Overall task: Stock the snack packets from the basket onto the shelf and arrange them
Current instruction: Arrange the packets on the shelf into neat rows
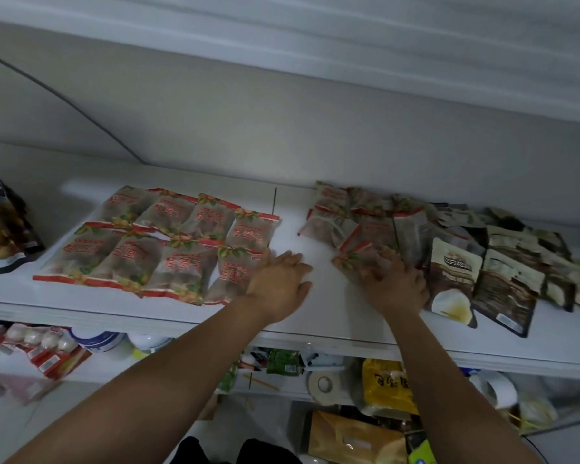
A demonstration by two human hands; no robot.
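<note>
red-trimmed snack packets (168,242) laid flat in two tidy-ish rows on the left of the white shelf (292,222), messier overlapping heap (355,229) of the same on the right, brown pouches (503,272) mixed in

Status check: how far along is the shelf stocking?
Done: the red-trimmed packets on the left lie in two tidy rows. In hand: the left hand rests flat on the shelf beside them; the right hand presses a loose packet at the near edge of the mixed pile. Left: that pile, including dark pouches, is jumbled. The basket is out of view.
</note>
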